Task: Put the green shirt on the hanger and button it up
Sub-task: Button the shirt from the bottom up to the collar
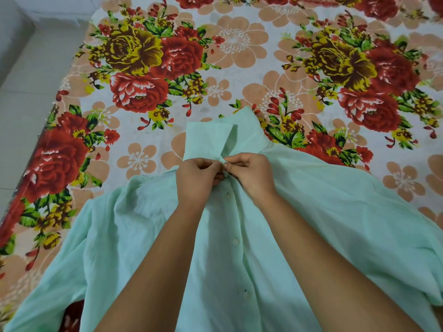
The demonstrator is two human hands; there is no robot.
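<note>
The shirt lies front up by the near edge of the bed; our left hand and right hand pinch its placket under the collar. We should keep both edges taut and tip the top button through edgewise, not tug

From my feed, a bed fills most of the frame, covered by a sheet printed with big red and mustard roses, green leaves and peach blossoms on a white ground. Its left edge runs diagonally down the left side. Beyond that edge I see pale tiled floor with faint seams, and a whitish wall at upper left. The light is soft and even.
</note>
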